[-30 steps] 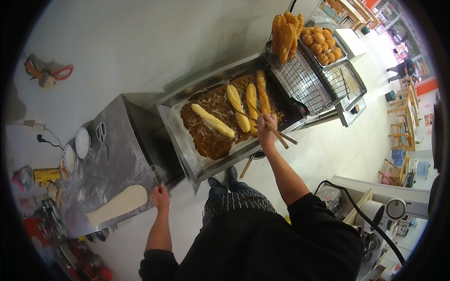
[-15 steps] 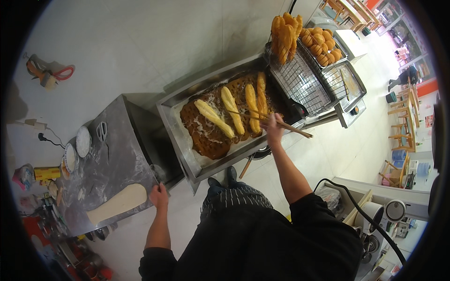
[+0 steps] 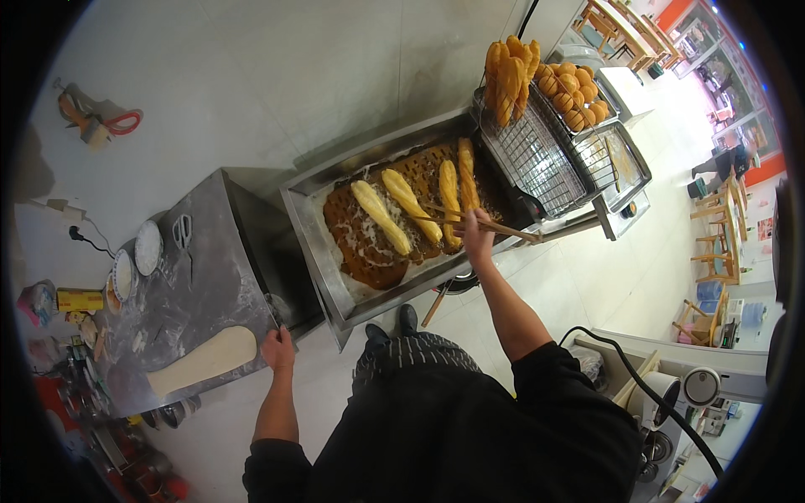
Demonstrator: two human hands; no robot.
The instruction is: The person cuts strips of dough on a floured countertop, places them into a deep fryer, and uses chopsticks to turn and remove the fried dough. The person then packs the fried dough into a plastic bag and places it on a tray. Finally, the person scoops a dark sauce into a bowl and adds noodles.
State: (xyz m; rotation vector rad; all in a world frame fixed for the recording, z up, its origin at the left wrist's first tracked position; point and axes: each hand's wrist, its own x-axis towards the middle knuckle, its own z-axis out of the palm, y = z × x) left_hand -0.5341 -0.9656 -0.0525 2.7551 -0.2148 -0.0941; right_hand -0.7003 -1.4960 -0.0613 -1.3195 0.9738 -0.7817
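Observation:
My right hand (image 3: 478,238) is closed around a pair of long wooden chopsticks (image 3: 513,230), held over the near right part of a metal fryer (image 3: 334,289). Their tips reach the second of several long fried dough sticks in brown, foaming oil. The two on the left, a pale dough stick (image 3: 381,220) and a slanted dough stick (image 3: 409,201), are yellow. Further right, a golden dough stick (image 3: 449,191) lies beside a browner dough stick (image 3: 468,172). My left hand (image 3: 277,348) has its fingers curled at the edge of a floured metal worktable (image 3: 210,281), near flat raw dough (image 3: 205,360).
Right of the fryer, a wire rack (image 3: 537,155) holds finished dough sticks (image 3: 508,80) and round fried balls (image 3: 574,96). Bowls (image 3: 123,275) and a slotted utensil (image 3: 183,235) lie on the worktable. A pan handle (image 3: 434,308) sticks out below the fryer. Someone (image 3: 728,163) stands far right.
My right hand has shifted slightly left with the chopsticks. The second dough stick's far end has swung left, so it lies more slanted. My left hand stays at the worktable's edge.

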